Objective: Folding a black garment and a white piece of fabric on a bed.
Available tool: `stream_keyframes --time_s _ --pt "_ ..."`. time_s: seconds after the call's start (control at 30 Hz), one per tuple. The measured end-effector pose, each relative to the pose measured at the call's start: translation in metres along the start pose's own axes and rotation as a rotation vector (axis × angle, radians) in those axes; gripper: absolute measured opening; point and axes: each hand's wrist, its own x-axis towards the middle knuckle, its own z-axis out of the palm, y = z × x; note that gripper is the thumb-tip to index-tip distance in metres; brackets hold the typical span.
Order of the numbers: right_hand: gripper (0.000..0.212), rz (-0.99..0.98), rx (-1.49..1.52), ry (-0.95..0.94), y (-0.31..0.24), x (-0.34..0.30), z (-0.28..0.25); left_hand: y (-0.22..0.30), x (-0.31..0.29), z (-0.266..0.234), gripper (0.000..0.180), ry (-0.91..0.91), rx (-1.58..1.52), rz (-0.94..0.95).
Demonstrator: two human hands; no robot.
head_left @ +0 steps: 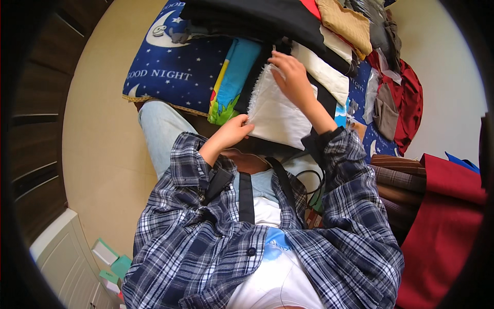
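Observation:
A folded white cloth [280,113] with a frayed left edge lies before me on top of dark fabric [250,85]. At its near left corner my left hand [234,133] pinches the edge between thumb and fingers. My right hand [292,77] is over the cloth's far end, fingers stretched out and thumb apart. Whether its fingertips touch the cloth I cannot tell. Just right of that hand lies another folded white cloth [324,74].
A dark blue blanket [175,62] with moons and stars covers the surface, beside a blue, yellow and green cloth [236,72]. Black fabric [247,18] and a tan cloth [346,23] lie beyond. Dark red fabric [409,103] is at right; folded brown cloths [399,180] sit nearer.

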Motion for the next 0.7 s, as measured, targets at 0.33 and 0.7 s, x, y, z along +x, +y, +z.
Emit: stream_keyframes --time_s 0.33,0.7 --pt "0.053 -0.495 -0.167 -0.443 -0.021 -0.078 0.02 0.008 0.0 -0.001 0.03 0.123 0.163 0.058" --pt "0.062 -0.158 -0.323 -0.254 0.012 -0.04 0.041 0.013 0.0 -0.003 0.031 0.066 0.114 0.003"
